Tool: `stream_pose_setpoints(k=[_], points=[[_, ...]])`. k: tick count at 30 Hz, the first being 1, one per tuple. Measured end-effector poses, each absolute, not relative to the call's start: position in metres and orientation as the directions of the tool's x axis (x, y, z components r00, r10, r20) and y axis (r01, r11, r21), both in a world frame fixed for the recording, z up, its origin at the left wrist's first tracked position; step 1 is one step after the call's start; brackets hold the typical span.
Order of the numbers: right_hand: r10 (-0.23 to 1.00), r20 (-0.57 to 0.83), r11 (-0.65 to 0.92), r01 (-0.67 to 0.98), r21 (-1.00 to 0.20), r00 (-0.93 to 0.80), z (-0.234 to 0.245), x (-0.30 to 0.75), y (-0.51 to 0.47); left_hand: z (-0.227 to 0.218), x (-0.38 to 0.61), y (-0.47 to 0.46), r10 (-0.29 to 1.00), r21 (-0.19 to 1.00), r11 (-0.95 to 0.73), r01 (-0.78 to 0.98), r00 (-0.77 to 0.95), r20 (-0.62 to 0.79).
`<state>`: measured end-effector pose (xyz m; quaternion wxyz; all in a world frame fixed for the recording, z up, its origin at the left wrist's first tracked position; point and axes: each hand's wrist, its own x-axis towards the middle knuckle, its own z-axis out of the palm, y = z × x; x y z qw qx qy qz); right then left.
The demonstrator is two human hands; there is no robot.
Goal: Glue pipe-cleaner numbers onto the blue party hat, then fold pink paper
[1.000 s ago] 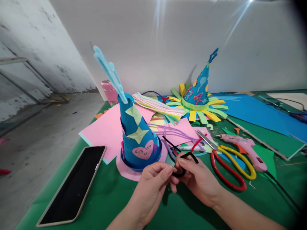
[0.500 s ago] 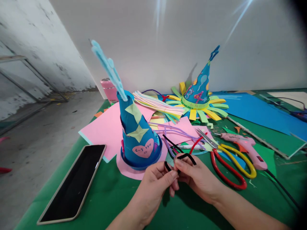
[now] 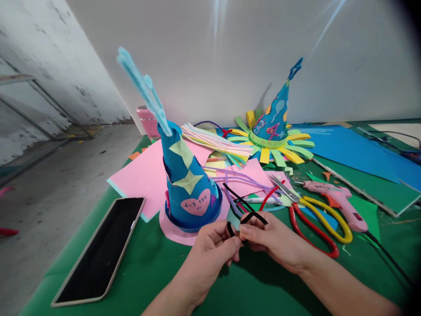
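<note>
A bent black pipe cleaner (image 3: 255, 217) is pinched between the fingers of my left hand (image 3: 215, 250) and my right hand (image 3: 274, 239); the fingertips are close together and hide part of it. Just behind my left hand stands a blue cone hat (image 3: 179, 193) with pale green stars, a pink heart and light blue pipe cleaners at its tip, on a pink paper base. Purple pipe cleaners (image 3: 250, 181) and a red one lie beyond my fingers. Scissors (image 3: 315, 219) with red and yellow handles rest to the right of my right hand.
A phone (image 3: 101, 250) lies at the left table edge. On the right is a pink glue gun (image 3: 342, 202) with a black cord. Behind stand a second blue cone hat (image 3: 272, 118) and a pink bottle (image 3: 148, 123), near paper strips (image 3: 219, 142) and blue sheets (image 3: 355, 149).
My fingertips have shifted slightly around the black pipe cleaner, with its bent part turned a little. The view has moved slightly; the objects on the table stay in place.
</note>
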<state>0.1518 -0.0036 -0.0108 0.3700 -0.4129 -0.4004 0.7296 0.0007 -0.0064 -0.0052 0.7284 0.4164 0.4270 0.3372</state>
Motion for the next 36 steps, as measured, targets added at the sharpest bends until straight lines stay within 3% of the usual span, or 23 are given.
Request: stream_pose_setpoints(k=[9,18,23,32,36], points=[[0.907,-0.268,-0.364,-0.286,-0.886,-0.324,-0.007,0.146,-0.004,-0.004,0.007,-0.008,0.878,0.819,0.458,-0.346,0.319,-0.357],[0.904,-0.211,-0.352,-0.365,-0.862,-0.373,-0.016,0.141,-0.006,-0.005,0.009,-0.011,0.885,0.819,0.443,-0.365,0.321,-0.337],[0.873,-0.237,-0.379,-0.286,-0.88,-0.427,-0.012,0.147,-0.004,-0.008,0.007,-0.012,0.883,0.873,0.416,-0.255,0.343,-0.321],[0.873,-0.209,-0.225,0.015,-0.974,-0.44,0.001,0.159,-0.001,0.002,0.0,-0.006,0.843,0.934,0.345,0.096,0.407,-0.353],[0.883,-0.215,-0.221,0.035,-0.975,-0.418,0.002,0.158,-0.001,0.002,-0.001,-0.005,0.843,0.932,0.346,0.108,0.4,-0.36]])
